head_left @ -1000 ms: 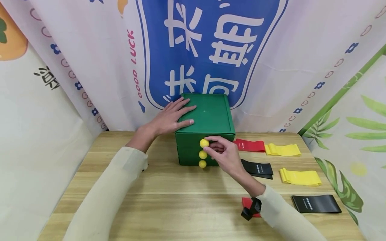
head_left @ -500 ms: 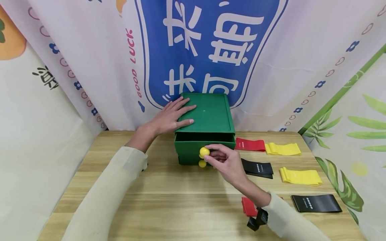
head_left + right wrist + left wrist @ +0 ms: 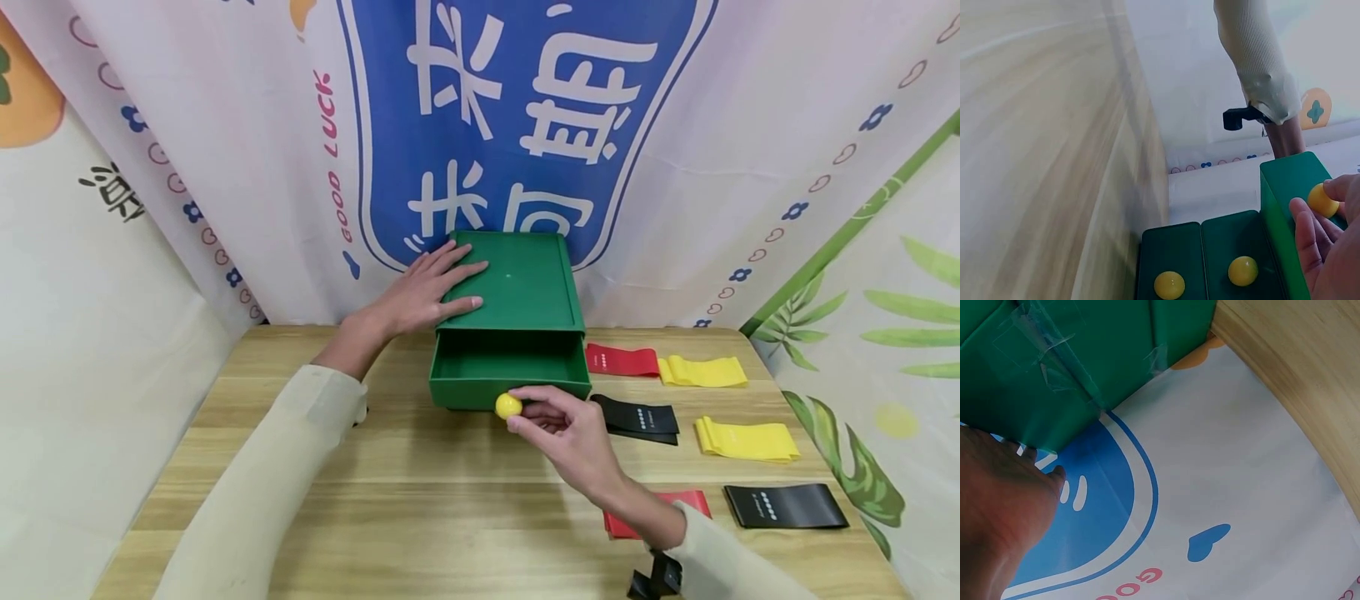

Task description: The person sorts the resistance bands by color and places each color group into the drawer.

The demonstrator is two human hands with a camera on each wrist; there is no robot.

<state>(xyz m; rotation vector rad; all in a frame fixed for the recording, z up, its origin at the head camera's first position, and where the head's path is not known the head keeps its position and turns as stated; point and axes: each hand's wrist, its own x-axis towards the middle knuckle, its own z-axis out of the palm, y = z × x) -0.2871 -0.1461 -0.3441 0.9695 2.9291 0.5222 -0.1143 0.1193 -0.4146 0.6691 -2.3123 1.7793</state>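
Note:
A green drawer cabinet stands against the curtain at the back of the table. Its top drawer is pulled out partway, and the inside that shows is bare green. My right hand pinches the round yellow knob of that drawer between thumb and fingers. Flat on the cabinet's top left side lies my left hand, fingers spread over the edge. In the right wrist view, two lower drawers with yellow knobs sit closed beside the pulled-out one.
Folded bands lie on the table's right side: red, yellow, black, another yellow and another black. A further red band is partly under my right forearm. A printed curtain hangs behind.
The top drawer has slid out toward me from closed, with my right hand drawing its knob nearer. My left hand has stayed in place on the cabinet.

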